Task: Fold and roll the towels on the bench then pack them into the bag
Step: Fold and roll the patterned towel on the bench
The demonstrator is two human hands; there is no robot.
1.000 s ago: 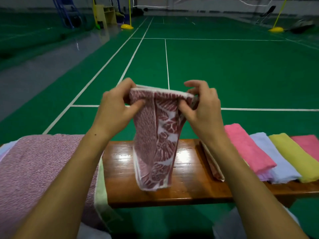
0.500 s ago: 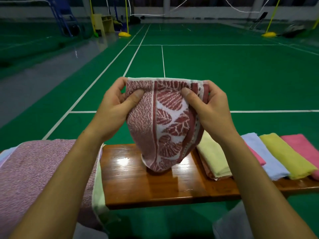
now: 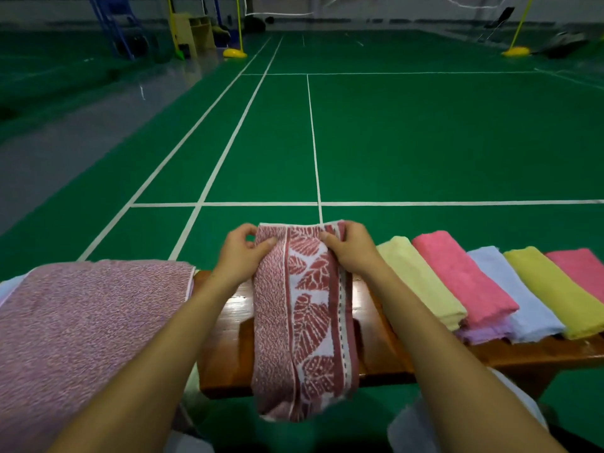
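1. Lying lengthwise across the wooden bench, the red leaf-patterned towel is pinched at its far corners by the left hand and the right hand; its near end hangs over the front edge.
2. Bare wood is left on both sides of it.
3. A large pink towel is spread at the left; folded towels are laid side by side at the right.
4. A green court floor with white lines is seen beyond.
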